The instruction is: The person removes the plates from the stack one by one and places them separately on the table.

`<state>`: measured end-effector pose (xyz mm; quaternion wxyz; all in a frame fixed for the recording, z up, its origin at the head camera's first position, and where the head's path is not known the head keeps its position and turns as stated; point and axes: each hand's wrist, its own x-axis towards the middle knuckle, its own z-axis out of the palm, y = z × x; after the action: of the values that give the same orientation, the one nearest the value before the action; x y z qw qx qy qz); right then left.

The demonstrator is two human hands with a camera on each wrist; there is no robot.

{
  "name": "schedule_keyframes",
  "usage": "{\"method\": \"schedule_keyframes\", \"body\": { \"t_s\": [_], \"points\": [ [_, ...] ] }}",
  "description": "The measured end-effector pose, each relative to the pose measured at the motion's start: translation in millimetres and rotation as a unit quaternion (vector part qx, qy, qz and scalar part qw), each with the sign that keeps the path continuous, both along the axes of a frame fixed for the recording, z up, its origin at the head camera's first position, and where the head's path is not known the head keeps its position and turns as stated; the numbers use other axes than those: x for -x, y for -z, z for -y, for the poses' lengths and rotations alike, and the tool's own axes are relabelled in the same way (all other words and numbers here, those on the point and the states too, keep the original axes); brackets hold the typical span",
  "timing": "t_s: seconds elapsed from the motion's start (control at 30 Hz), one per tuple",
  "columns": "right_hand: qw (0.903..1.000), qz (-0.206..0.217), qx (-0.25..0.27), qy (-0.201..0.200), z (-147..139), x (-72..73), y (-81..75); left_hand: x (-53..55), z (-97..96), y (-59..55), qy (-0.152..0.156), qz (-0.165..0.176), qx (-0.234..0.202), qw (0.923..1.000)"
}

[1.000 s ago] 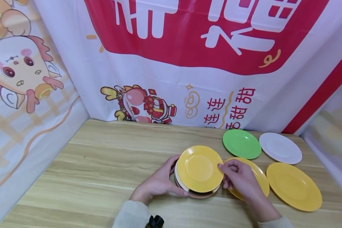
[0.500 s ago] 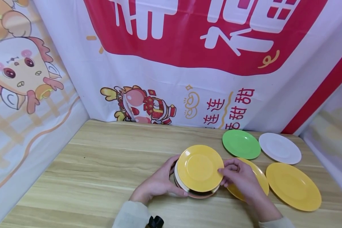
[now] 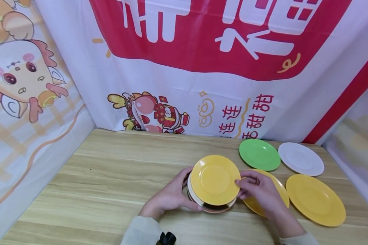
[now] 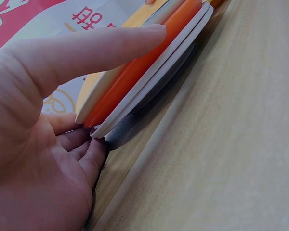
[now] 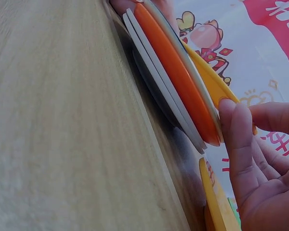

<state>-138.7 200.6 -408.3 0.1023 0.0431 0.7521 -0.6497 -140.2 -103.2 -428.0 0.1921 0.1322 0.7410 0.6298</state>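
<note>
Two hands in head view: left hand point(image 3: 171, 195) curls round the left side of the stack point(image 3: 217, 207), right hand point(image 3: 259, 190) pinches the right edge of the top yellow plate point(image 3: 216, 180), which sits over the stack. To do this well, brace the stack and keep that plate level so lower ones don't slide. Versus a second ago: top plate a touch farther away; green plate point(image 3: 260, 155) and white plate point(image 3: 301, 159) unmoved, far right. Left wrist: thumb across the rims, orange plate point(image 4: 135, 75) among them. Right wrist: thumb-and-finger pinch on yellow; plate tilted, partly parted from the stack.
</note>
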Motion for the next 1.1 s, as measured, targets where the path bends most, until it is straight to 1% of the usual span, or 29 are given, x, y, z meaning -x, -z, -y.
{"method": "schedule_keyframes", "body": {
  "t_s": [0.37,0.67,0.93,1.1],
  "points": [
    [0.9999,0.003,0.003,0.011,-3.7,2.4,0.0,0.2,0.6,0.5,-0.004,0.004,0.0,1.0],
    [0.9999,0.009,0.01,0.009,-6.0,3.2,-0.7,-0.1,0.7,2.1,0.005,-0.005,-0.013,0.9999],
    [0.9997,0.011,0.018,0.01,-7.8,4.3,1.9,0.6,0.3,0.2,0.002,0.011,-0.01,0.9999],
    [0.9996,0.014,0.022,0.01,-8.4,4.6,1.8,1.0,0.3,-2.2,0.0,0.013,-0.003,0.9999]
  ]
}}
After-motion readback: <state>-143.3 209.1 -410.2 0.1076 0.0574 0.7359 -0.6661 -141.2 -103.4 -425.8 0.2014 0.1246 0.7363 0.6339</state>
